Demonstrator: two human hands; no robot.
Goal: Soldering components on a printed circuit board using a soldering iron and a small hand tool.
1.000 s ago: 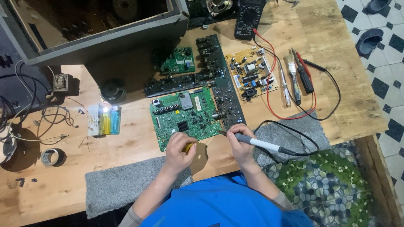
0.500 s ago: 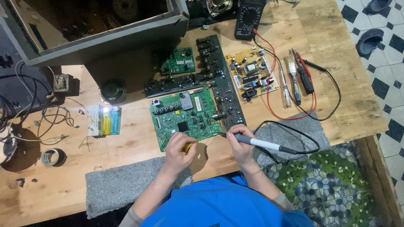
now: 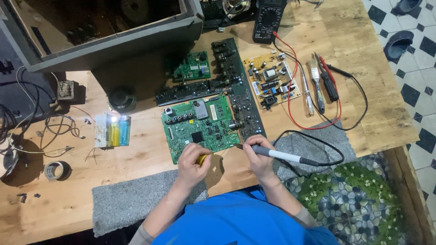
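Note:
A green circuit board [image 3: 200, 126] lies flat on the wooden table [image 3: 136, 159] in front of me. My right hand [image 3: 257, 156] grips a soldering iron [image 3: 277, 155] with a grey and white handle; its tip touches the board's lower right corner. My left hand [image 3: 193, 164] is closed around a small yellow spool [image 3: 201, 159] just below the board's near edge. A black cable [image 3: 318, 145] runs from the iron's handle to the right.
A long black board [image 3: 238, 97], a small green board [image 3: 193, 67] and a tan power board [image 3: 271, 82] lie behind. A multimeter [image 3: 269, 18] with red and black leads, screwdrivers [image 3: 326, 81], a lit lighter pack [image 3: 112, 130], a tape roll [image 3: 56, 170], grey mats [image 3: 127, 204] and an open cabinet [image 3: 104, 31] surround them.
My right hand and the soldering iron have shifted slightly toward the board's corner. My left hand stays on the yellow spool.

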